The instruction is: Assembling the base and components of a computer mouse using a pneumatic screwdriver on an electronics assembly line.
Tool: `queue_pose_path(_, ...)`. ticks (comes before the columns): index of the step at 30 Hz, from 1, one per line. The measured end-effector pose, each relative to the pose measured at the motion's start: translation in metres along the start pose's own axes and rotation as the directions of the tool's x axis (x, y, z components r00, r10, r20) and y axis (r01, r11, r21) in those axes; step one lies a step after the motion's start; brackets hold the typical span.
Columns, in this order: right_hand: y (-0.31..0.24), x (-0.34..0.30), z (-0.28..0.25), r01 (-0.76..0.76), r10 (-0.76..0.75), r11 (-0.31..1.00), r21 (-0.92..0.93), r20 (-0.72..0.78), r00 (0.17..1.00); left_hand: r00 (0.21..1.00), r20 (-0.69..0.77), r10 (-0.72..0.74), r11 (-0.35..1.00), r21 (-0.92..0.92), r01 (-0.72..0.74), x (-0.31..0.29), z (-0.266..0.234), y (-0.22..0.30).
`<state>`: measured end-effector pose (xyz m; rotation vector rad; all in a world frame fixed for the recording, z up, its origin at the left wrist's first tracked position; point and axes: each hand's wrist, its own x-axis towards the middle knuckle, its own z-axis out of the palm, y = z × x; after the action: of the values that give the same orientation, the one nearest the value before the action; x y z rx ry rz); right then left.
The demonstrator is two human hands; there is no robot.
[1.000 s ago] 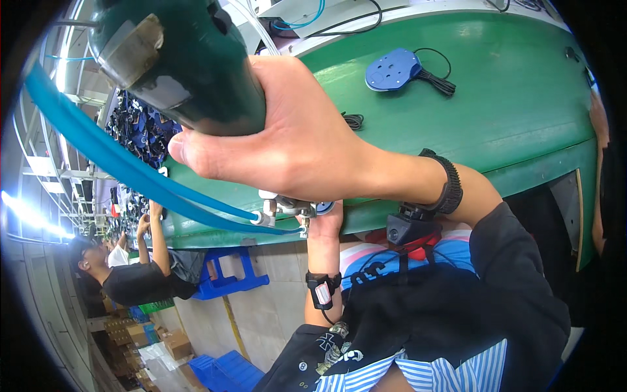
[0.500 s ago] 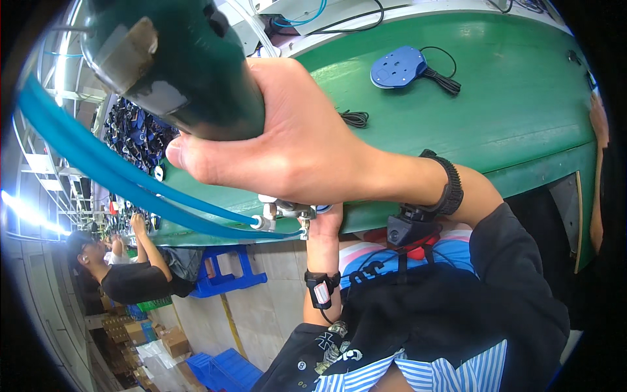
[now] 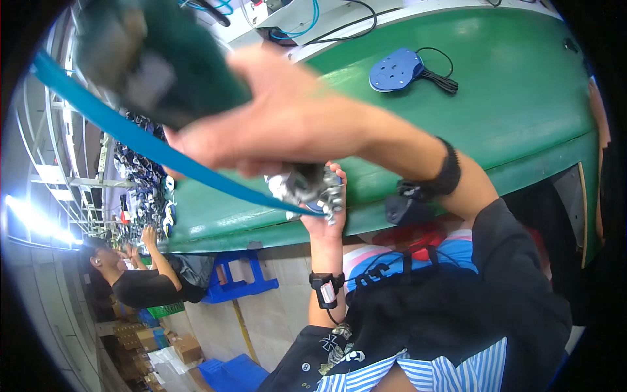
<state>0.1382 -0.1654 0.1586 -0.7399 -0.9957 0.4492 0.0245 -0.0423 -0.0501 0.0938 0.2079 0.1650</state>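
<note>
Factory workshop — long green workbench (image 3: 522,98), co-worker (image 3: 147,285) farther along it, cardboard boxes (image 3: 186,348) — bright strip light (image 3: 39,220)

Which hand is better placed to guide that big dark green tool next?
Probably the right hand: it is wrapped around the dark green tool. The left hand is lower in view, partly hidden by the metal fittings.

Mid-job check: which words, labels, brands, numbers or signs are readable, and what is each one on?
Blue lap cloth: dark lettering, partly covered; not copied out.
Black top: cross emblem; small white lettering, not copied out.
Black left wrist strap: pale label, too small to read.
Dark green hand tool in the right hand: blurred, nothing readable.
Blue rounded device with black cable: no readable text.
</note>
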Motion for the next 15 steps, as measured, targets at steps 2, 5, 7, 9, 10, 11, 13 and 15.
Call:
queue_pose_path(2,-0.031,-0.007,-0.011,0.107,-0.127,0.973,-0.204,-0.091,0.988,0.976,-0.074,0.206,0.938,0.299,-0.176,-0.003,0.004,0.002)
queue_pose_path(5,-0.049,-0.005,-0.052,0.473,-0.680,-0.204,-0.857,0.471,0.562,0.990,-0.009,0.144,0.932,0.337,-0.133,0.004,0.011,-0.012)
queue_pose_path(7,-0.073,-0.010,-0.052,0.427,-0.669,0.202,-0.882,0.194,0.718,0.990,-0.020,0.138,0.875,0.471,-0.112,0.010,0.023,-0.009)
queue_pose_path(9,-0.097,-0.014,-0.044,0.311,-0.518,0.583,-0.751,-0.048,0.854,0.969,-0.060,0.241,0.631,0.768,-0.110,0.027,0.036,-0.003)
queue_pose_path(10,-0.109,-0.022,-0.041,0.210,-0.396,0.733,-0.647,-0.154,0.905,0.970,-0.060,0.235,0.633,0.766,-0.106,0.037,0.042,-0.009)
queue_pose_path(11,-0.120,-0.028,-0.036,0.103,-0.259,0.846,-0.522,-0.235,0.937,0.948,0.140,0.285,0.197,0.960,-0.200,0.047,0.052,-0.015)
queue_pose_path(13,-0.103,-0.025,-0.025,0.169,-0.393,0.779,-0.604,-0.259,0.883,0.869,0.445,0.214,-0.541,0.795,-0.274,0.054,0.069,-0.009)
queue_pose_path(15,-0.103,-0.027,-0.037,0.283,-0.434,0.809,-0.515,-0.198,0.879,0.817,0.567,0.107,-0.871,0.450,-0.198,0.061,0.078,0.006)
